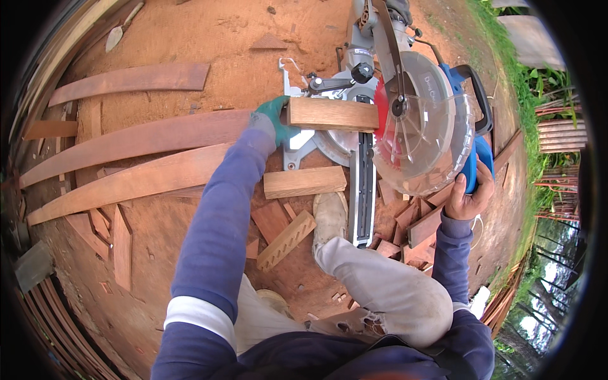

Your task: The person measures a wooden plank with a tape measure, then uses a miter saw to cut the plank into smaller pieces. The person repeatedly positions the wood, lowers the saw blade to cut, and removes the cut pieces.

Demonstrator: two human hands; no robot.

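My left hand (277, 120), in a green glove, is closed on the left end of a short wooden block (332, 114). That block lies across the table of a miter saw (363, 190), its right end by the red saw blade (382, 117). A clear round guard (421, 123) covers much of the blade. At the right, the fingers of my bare right hand (470, 195) wrap round the saw's blue handle (476, 166). Just in front of the saw base lies a second wooden block (305, 182), near my shoe (330, 218).
Long curved boards (136, 142) lie on the reddish dirt at the left. A block with a row of holes (286, 240) rests left of my shoe. Wood offcuts (421, 231) are heaped right of the saw's rail. A trowel (120, 31) lies at the far left.
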